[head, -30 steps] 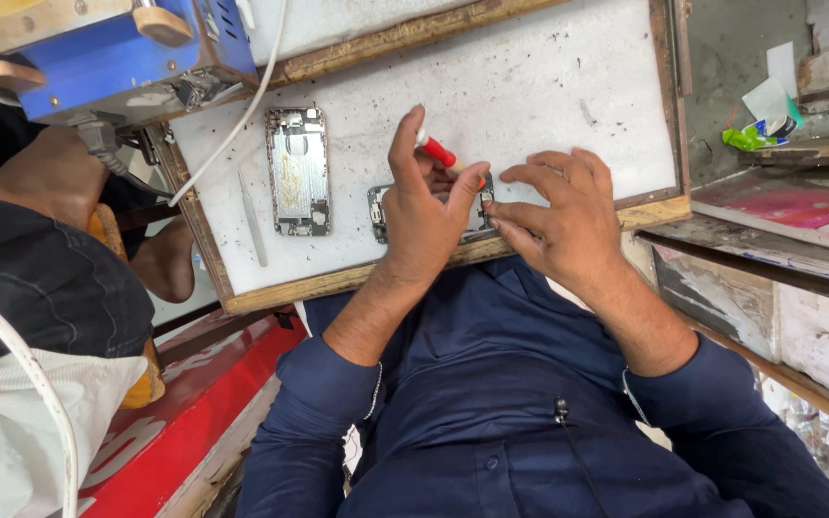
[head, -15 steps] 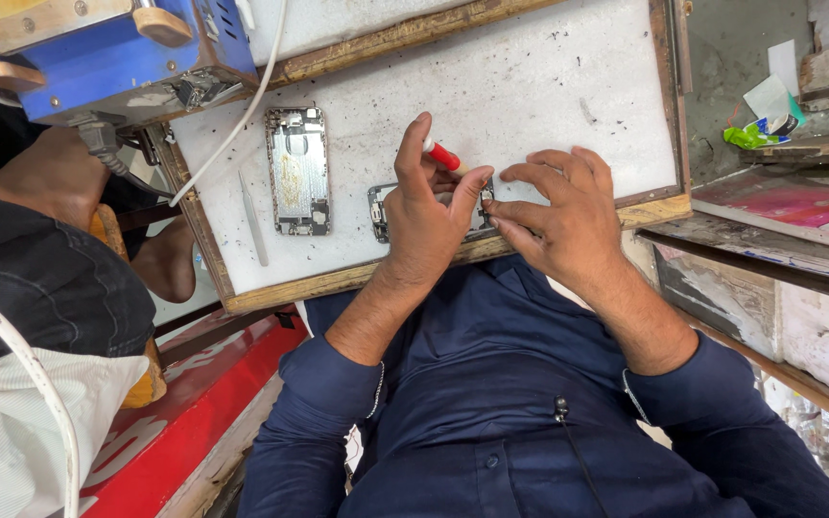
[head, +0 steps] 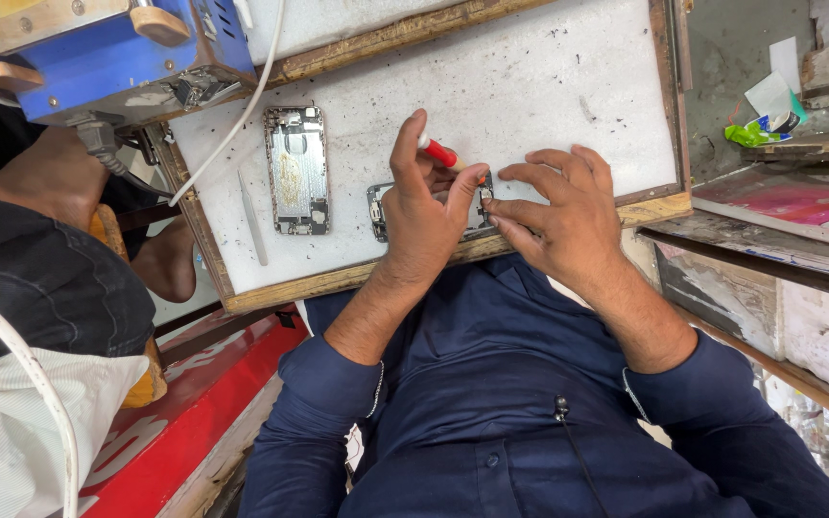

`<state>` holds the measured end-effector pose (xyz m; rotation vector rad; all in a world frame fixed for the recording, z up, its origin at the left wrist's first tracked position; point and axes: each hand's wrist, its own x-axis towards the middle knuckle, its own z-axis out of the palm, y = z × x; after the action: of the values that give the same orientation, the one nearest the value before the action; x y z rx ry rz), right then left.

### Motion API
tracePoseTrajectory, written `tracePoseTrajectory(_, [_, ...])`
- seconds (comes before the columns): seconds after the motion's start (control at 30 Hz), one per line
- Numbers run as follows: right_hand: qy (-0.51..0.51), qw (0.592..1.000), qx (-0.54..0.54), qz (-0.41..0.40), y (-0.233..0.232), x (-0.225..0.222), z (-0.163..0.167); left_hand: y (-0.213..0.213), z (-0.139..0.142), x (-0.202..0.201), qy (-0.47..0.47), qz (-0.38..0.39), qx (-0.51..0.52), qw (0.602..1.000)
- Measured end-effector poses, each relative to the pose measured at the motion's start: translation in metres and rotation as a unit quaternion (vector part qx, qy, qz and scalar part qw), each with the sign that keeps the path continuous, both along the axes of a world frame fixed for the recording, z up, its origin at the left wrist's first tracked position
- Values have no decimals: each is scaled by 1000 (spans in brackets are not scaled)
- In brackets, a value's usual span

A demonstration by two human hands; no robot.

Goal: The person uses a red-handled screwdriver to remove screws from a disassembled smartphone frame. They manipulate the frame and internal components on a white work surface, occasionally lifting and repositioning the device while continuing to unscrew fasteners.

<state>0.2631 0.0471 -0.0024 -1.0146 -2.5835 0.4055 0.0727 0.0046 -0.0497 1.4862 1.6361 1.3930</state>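
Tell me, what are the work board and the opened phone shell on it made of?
The work board looks like a white, speckled, scuffed sheet in a raw wooden frame. The phone shell seems bare metal: dull silver with a yellowish stain.

The left hand has lifted its index finger slightly (red-handled screwdriver unmoved).

- Two opened phone bodies: one lying apart, one under the hands.
- One red-handled screwdriver.
- One pair of tweezers.
- One blue machine.
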Motion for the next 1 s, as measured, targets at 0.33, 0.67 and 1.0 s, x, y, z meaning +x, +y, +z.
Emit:
tracePoseTrajectory(0.33, [2,1000,-30,-1,-1,1,6,-10,18,-7,-216,25,4,976])
tracePoseTrajectory(0.67, [74,993,-84,-40,1,4,5,-22,24,0,-325,-44,9,945])
tracePoseTrajectory(1.0, [112,982,-145,-42,6,8,9,-24,16,14,-310,-91,23,946])
